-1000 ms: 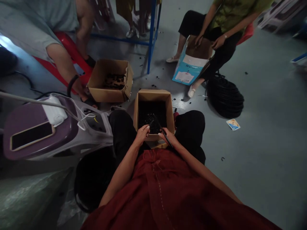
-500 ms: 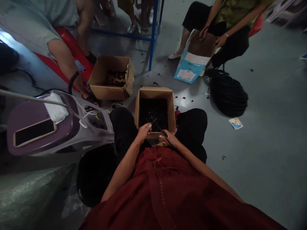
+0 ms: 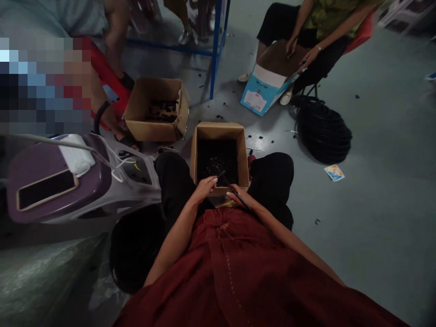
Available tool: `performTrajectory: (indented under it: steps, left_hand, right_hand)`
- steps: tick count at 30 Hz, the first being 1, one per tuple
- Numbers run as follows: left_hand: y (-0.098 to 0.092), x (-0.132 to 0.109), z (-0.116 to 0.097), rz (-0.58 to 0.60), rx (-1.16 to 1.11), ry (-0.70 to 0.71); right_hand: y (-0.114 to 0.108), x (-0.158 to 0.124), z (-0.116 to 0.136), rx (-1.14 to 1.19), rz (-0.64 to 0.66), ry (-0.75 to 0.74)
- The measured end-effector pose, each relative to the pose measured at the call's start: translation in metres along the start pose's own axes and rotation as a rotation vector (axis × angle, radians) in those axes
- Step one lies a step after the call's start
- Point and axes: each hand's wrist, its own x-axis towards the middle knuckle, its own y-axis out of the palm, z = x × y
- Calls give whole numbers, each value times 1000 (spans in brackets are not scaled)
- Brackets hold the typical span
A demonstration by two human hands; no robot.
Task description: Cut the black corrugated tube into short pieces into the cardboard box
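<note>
A person in a red top (image 3: 218,268) holds both hands over the near edge of an open carton (image 3: 242,159) at the center of the frame. The left hand (image 3: 205,186) pinches a dark piece (image 3: 220,174); the right hand (image 3: 238,195) grips a slim dark tool (image 3: 244,202), its tip near the piece, contact too small to tell. Black bits (image 3: 213,165) lie inside the carton. At upper right, a co-worker (image 3: 325,20) handles a blue box (image 3: 257,101) near a black coil (image 3: 323,131). At left, a phone (image 3: 47,190) lies on a purple stool (image 3: 93,186).
</note>
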Motion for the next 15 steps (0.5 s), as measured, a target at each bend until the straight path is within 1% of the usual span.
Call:
performTrajectory:
  steps: [5,10,15]
  left_hand:
    - [-1,2,1,20,117,22]
    - [-4,7,6,47,263,71]
    - [-4,8,6,65,294,84]
  right_hand:
    - [0,-2,0,-6,11,18]
    - [0,-3,1,-14,17,-8]
    - [0,-4,7,-44,-10,4]
